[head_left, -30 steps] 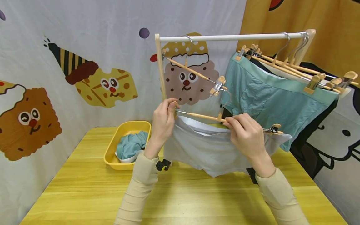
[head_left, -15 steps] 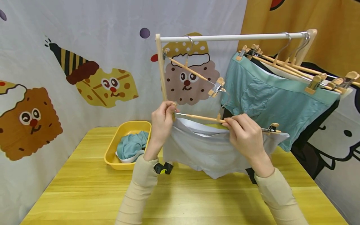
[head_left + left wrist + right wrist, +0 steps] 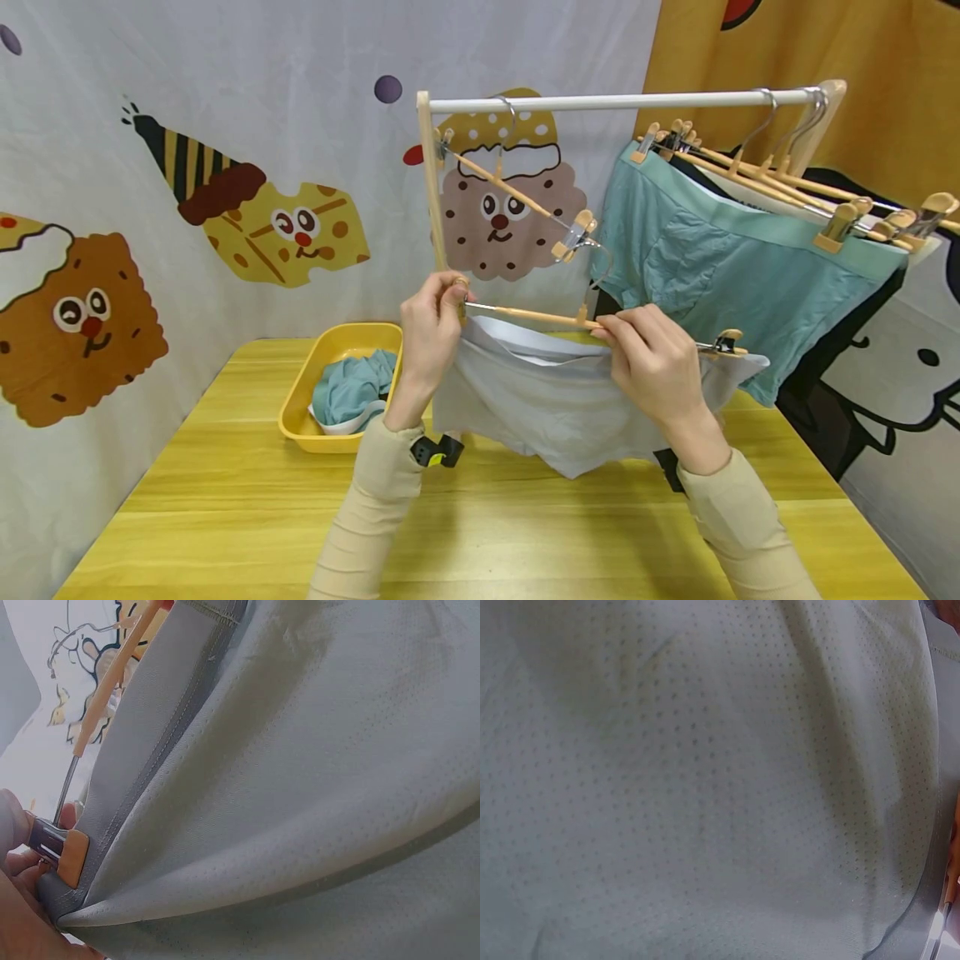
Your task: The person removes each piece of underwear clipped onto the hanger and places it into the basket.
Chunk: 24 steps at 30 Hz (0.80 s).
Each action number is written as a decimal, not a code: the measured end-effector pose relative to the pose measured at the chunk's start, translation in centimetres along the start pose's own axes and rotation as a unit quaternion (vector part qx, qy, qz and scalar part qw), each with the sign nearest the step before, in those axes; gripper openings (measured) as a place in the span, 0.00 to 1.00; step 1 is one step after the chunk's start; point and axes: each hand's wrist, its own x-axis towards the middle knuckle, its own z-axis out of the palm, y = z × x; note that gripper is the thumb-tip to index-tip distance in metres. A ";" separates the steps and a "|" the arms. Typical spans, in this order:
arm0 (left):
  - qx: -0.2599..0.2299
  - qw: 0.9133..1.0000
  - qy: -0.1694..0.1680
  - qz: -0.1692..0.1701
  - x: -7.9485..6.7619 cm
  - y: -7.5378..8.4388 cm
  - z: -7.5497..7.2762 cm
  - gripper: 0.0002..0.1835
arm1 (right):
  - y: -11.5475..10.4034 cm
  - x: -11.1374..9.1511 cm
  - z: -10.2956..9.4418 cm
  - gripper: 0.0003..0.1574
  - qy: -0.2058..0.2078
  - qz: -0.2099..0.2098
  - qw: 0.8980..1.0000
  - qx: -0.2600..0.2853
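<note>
A wooden clip hanger (image 3: 543,317) is held level in front of me, with light grey underpants (image 3: 555,408) hanging below it. At its left end my left hand (image 3: 431,325) pinches the clip (image 3: 60,847), which bites the corner of the grey waistband in the left wrist view. My right hand (image 3: 652,354) grips the hanger's bar right of its hook. Beyond that hand the right clip (image 3: 726,343) sits on the other waistband corner. Perforated grey cloth (image 3: 705,780) fills most of the right wrist view.
Behind stands a rack with a white rail (image 3: 622,102). A bare clip hanger (image 3: 510,185) hangs at its left, and teal underpants (image 3: 697,242) with other garments at its right. A yellow basin (image 3: 300,429) holding crumpled teal cloth (image 3: 352,387) stands left on the wooden table (image 3: 225,517).
Both hands have shifted slightly left and down with the hanger and grey underpants. The hold of each hand looks the same.
</note>
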 end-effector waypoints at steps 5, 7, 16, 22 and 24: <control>0.002 1.000 0.004 0.001 -0.1 0.1 -0.1 0.14 | 0.0 0.0 0.0 0.18 -0.004 -0.001 1.000 0.000; 0.001 1.000 0.007 0.002 -0.2 0.1 -0.2 0.14 | 0.0 -0.1 0.0 0.18 -0.004 -0.001 1.000 -0.001; 0.008 1.000 0.024 0.008 -0.4 0.1 -0.1 0.14 | -0.1 -0.1 0.1 0.18 -0.002 -0.002 1.000 0.001; 0.008 0.999 0.033 0.008 -0.5 0.0 -0.1 0.14 | -0.1 0.0 0.1 0.18 -0.010 -0.003 1.000 0.004; 0.011 0.999 0.036 0.011 -0.5 -0.1 -0.1 0.14 | -0.1 0.0 0.1 0.18 -0.012 -0.003 1.000 0.003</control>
